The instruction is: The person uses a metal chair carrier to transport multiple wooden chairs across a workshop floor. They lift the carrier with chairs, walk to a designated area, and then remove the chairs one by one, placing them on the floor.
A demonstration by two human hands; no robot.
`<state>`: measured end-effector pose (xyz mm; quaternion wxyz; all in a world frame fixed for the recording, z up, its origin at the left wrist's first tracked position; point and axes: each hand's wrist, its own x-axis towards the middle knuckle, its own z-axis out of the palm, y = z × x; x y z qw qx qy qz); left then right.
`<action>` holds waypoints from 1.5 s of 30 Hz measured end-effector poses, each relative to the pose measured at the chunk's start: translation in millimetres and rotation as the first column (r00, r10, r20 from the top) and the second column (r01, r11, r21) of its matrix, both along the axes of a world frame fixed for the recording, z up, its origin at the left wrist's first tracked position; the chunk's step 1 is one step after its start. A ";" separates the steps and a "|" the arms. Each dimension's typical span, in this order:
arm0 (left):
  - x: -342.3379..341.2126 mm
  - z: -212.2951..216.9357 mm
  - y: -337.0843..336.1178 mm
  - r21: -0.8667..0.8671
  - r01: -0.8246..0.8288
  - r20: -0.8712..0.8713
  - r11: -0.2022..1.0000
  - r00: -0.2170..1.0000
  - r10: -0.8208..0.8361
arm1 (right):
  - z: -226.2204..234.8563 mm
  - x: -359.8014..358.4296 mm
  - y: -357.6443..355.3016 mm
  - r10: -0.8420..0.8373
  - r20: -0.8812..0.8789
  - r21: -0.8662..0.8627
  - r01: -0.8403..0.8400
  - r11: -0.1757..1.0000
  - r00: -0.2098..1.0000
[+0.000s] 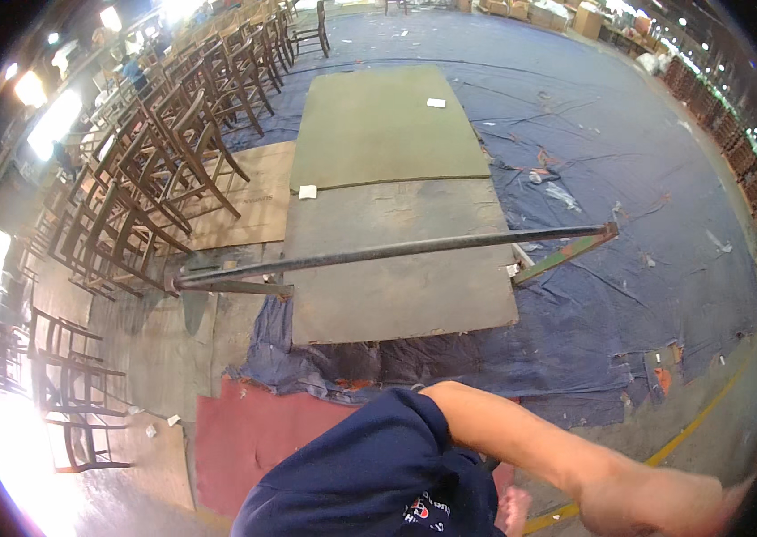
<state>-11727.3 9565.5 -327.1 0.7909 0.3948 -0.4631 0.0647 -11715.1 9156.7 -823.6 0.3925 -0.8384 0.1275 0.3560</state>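
A bare left forearm, out of a dark navy sleeve, bends at the elbow and reaches across to the lower right. At its end my left hand [665,503] is smeared by motion near the picture's rim; its fingers and anything in them cannot be made out. Below the forearm, a small pinkish patch with finger-like shapes [511,510] shows beside the shirt, perhaps my right hand; most of it is hidden. Ahead, a long dark metal bar [396,254] on green supports spans a grey board [396,304]. Neither hand touches the bar.
A greenish sheet [387,125] lies beyond the grey board, with small white pieces on it. Blue tarpaulin [593,313] covers the floor, wrinkled and torn. Rows of dark wooden chairs [172,170] stand at left. A red mat [253,430] lies nearby; brown stacks [727,125] line the far right.
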 end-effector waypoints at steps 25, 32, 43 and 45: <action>-158.6 -228.9 320.5 0.872 0.445 0.471 -0.202 -0.656 0.590 | 193.2 423.0 645.1 0.910 0.312 -0.478 -0.873 -0.098 -0.273; -167.4 -242.7 329.3 0.736 0.651 0.575 -0.186 -0.458 0.678 | 153.3 436.8 665.6 0.970 0.206 -0.502 -0.865 -0.009 -0.130; -188.9 -224.1 377.7 0.803 0.563 0.258 0.196 -0.625 0.737 | 209.4 425.0 609.2 0.734 0.679 -0.593 -0.571 0.567 0.023; -186.9 -230.9 374.8 0.800 0.578 0.290 0.164 -0.610 0.737 | 217.1 413.6 606.2 0.681 0.709 -0.576 -0.408 0.708 0.182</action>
